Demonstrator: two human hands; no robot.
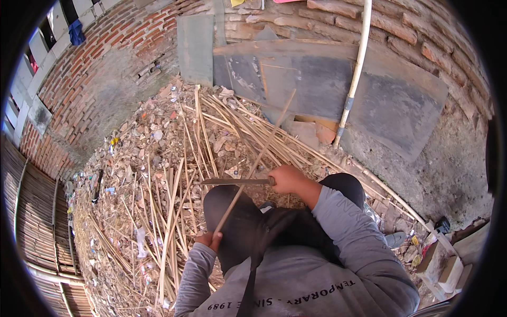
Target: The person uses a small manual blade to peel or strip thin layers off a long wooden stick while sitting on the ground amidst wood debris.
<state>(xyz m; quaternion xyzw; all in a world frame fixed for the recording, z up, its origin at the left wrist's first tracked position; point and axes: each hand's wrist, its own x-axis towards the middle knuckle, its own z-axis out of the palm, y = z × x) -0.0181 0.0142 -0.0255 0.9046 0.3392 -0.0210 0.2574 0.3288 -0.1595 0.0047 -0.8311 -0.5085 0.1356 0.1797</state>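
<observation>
Right hand (285,178) clasping flat-bladed knife (235,182), left hand (211,241) gripping slender wooden strip (229,208)

Long-sleeved grey shirt (322,269), loose, creased at the elbow. Dark block lettering (282,300) in a curved line across the chest; fainter dark letters along the right sleeve (346,222). Left sleeve (193,277) same grey. Black strap (255,259) down the front, meeting black fabric (290,224) at the lap, kind unclear. Trousers (226,205) blackish, smooth over the knees. Both hands bare.
</observation>
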